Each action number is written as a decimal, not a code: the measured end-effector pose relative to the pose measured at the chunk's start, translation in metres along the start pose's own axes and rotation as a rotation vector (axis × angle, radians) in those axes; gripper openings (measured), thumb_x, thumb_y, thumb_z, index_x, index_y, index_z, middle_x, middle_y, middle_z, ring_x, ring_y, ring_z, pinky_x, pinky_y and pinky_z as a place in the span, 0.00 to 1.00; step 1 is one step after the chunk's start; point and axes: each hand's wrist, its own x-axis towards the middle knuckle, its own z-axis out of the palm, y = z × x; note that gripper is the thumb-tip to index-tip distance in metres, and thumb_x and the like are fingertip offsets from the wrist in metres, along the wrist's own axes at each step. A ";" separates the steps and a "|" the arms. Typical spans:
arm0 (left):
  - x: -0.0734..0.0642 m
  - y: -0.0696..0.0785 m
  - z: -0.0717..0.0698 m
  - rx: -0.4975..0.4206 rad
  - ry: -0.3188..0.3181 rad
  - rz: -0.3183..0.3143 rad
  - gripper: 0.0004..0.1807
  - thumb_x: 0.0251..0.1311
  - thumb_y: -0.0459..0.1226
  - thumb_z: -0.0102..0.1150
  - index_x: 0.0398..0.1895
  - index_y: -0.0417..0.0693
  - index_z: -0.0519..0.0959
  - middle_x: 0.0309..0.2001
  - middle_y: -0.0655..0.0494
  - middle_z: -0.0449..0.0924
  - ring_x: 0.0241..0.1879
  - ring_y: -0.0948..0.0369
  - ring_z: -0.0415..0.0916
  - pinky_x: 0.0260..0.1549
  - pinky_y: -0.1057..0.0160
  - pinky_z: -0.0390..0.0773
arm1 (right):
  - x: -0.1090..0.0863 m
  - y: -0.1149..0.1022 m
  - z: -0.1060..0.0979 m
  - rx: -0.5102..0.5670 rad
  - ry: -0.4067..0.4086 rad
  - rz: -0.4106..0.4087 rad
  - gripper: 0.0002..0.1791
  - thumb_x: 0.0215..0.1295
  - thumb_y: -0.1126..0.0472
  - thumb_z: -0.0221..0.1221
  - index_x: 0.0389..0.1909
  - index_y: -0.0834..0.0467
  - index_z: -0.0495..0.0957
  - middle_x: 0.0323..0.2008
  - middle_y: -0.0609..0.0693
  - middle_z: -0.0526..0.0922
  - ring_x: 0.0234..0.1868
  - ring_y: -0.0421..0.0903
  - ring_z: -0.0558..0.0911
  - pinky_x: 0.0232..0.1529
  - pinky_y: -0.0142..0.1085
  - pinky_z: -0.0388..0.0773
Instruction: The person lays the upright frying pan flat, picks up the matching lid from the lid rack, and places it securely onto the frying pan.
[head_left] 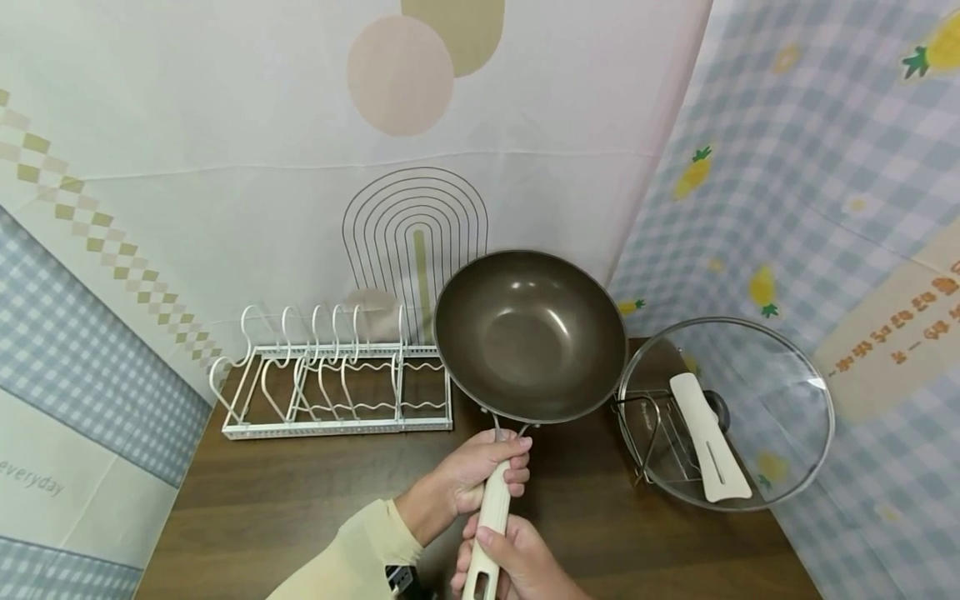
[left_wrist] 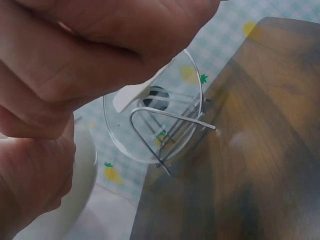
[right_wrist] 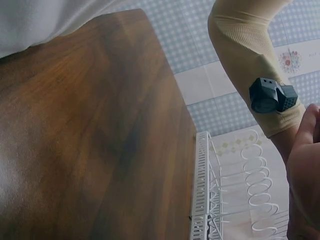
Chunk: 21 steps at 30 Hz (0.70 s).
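A deep dark-brown wok (head_left: 531, 337) with a cream handle (head_left: 493, 507) is held out over the back of the table, its inside facing me in the head view. My left hand (head_left: 483, 471) grips the handle close to the pan. Lower down, near the hanging hole, my right hand (head_left: 517, 557) holds the same handle with its thumb on top. In the left wrist view the left hand (left_wrist: 75, 60) fills the upper left, and part of the wok's pale outer side (left_wrist: 82, 175) shows below it. Only an edge of the right hand (right_wrist: 305, 175) shows in the right wrist view.
Left of the wok stands a white wire rack (head_left: 337, 427) with several upright loops. At right a glass lid (head_left: 806, 367) with a cream handle (head_left: 708, 433) leans in a dark wire stand (head_left: 651, 433). Patterned cloths hang around the brown wooden table (head_left: 300, 492).
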 end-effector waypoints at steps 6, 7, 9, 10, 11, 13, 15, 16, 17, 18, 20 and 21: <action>0.001 -0.002 -0.005 0.072 -0.044 0.020 0.15 0.79 0.35 0.46 0.28 0.52 0.68 0.22 0.64 0.69 0.19 0.69 0.64 0.22 0.73 0.72 | -0.002 -0.001 -0.001 -0.015 -0.017 0.035 0.12 0.83 0.65 0.41 0.53 0.55 0.73 0.45 0.44 0.88 0.48 0.42 0.90 0.51 0.36 0.86; 0.001 -0.002 -0.006 0.079 -0.065 0.023 0.15 0.80 0.36 0.45 0.28 0.52 0.68 0.22 0.64 0.69 0.20 0.69 0.65 0.23 0.72 0.72 | -0.002 -0.002 -0.001 -0.015 -0.021 0.034 0.13 0.83 0.66 0.40 0.53 0.55 0.73 0.45 0.44 0.88 0.48 0.43 0.89 0.52 0.36 0.86; 0.002 0.000 -0.006 0.091 -0.099 0.031 0.14 0.80 0.37 0.45 0.30 0.52 0.69 0.23 0.64 0.71 0.20 0.69 0.67 0.24 0.72 0.74 | -0.002 -0.003 -0.002 -0.014 -0.028 0.032 0.13 0.83 0.66 0.39 0.54 0.56 0.72 0.45 0.45 0.88 0.49 0.43 0.89 0.52 0.36 0.86; 0.002 0.001 -0.006 0.095 -0.111 0.035 0.14 0.81 0.37 0.44 0.30 0.52 0.69 0.23 0.64 0.71 0.21 0.69 0.67 0.25 0.72 0.75 | -0.002 -0.004 -0.002 -0.014 -0.029 0.031 0.13 0.84 0.66 0.38 0.54 0.56 0.72 0.45 0.45 0.87 0.49 0.43 0.89 0.52 0.36 0.86; 0.002 0.002 -0.006 0.099 -0.120 0.039 0.14 0.81 0.38 0.44 0.31 0.52 0.69 0.23 0.64 0.71 0.21 0.69 0.68 0.25 0.72 0.75 | -0.003 -0.005 -0.002 -0.018 -0.027 0.030 0.14 0.84 0.66 0.38 0.54 0.56 0.72 0.46 0.45 0.87 0.49 0.43 0.89 0.52 0.36 0.86; 0.002 0.004 -0.006 0.101 -0.127 0.045 0.13 0.80 0.38 0.45 0.32 0.52 0.69 0.24 0.63 0.72 0.22 0.69 0.68 0.26 0.72 0.76 | -0.003 -0.006 -0.002 -0.025 -0.023 0.030 0.14 0.84 0.66 0.37 0.54 0.56 0.72 0.45 0.45 0.87 0.48 0.44 0.89 0.51 0.36 0.86; 0.002 0.005 -0.006 0.101 -0.131 0.052 0.13 0.80 0.38 0.46 0.32 0.53 0.68 0.24 0.63 0.72 0.22 0.69 0.69 0.27 0.72 0.76 | -0.003 -0.007 -0.003 -0.032 -0.021 0.027 0.14 0.84 0.67 0.37 0.54 0.56 0.72 0.45 0.45 0.87 0.48 0.44 0.90 0.51 0.36 0.86; 0.002 0.005 -0.006 0.101 -0.132 0.058 0.13 0.80 0.37 0.46 0.31 0.53 0.68 0.25 0.63 0.72 0.22 0.69 0.68 0.27 0.72 0.76 | -0.003 -0.007 -0.003 -0.037 -0.022 0.026 0.15 0.83 0.67 0.37 0.54 0.57 0.72 0.45 0.45 0.87 0.48 0.44 0.90 0.51 0.36 0.86; 0.003 0.005 -0.006 0.102 -0.132 0.061 0.13 0.80 0.36 0.46 0.31 0.53 0.68 0.24 0.63 0.72 0.22 0.69 0.68 0.27 0.72 0.76 | -0.002 -0.008 -0.003 -0.040 -0.023 0.027 0.15 0.83 0.67 0.37 0.54 0.56 0.72 0.45 0.45 0.87 0.48 0.45 0.90 0.51 0.36 0.86; 0.003 0.005 -0.005 0.103 -0.132 0.060 0.13 0.80 0.36 0.45 0.31 0.53 0.68 0.24 0.63 0.72 0.22 0.69 0.68 0.27 0.72 0.76 | -0.002 -0.008 -0.004 -0.041 -0.026 0.030 0.15 0.83 0.67 0.37 0.54 0.56 0.72 0.45 0.45 0.87 0.48 0.45 0.90 0.51 0.36 0.86; 0.003 0.004 -0.005 0.111 -0.132 0.059 0.14 0.80 0.35 0.44 0.30 0.53 0.67 0.23 0.63 0.71 0.22 0.69 0.68 0.26 0.72 0.75 | -0.002 -0.009 -0.005 -0.052 -0.034 0.037 0.14 0.84 0.66 0.37 0.54 0.57 0.72 0.45 0.45 0.88 0.48 0.44 0.90 0.51 0.36 0.86; 0.003 0.004 -0.005 0.115 -0.129 0.059 0.13 0.80 0.34 0.44 0.31 0.53 0.67 0.23 0.63 0.71 0.21 0.69 0.68 0.26 0.72 0.75 | -0.003 -0.009 -0.005 -0.064 -0.036 0.039 0.14 0.84 0.66 0.37 0.53 0.60 0.72 0.45 0.46 0.88 0.47 0.44 0.90 0.50 0.36 0.86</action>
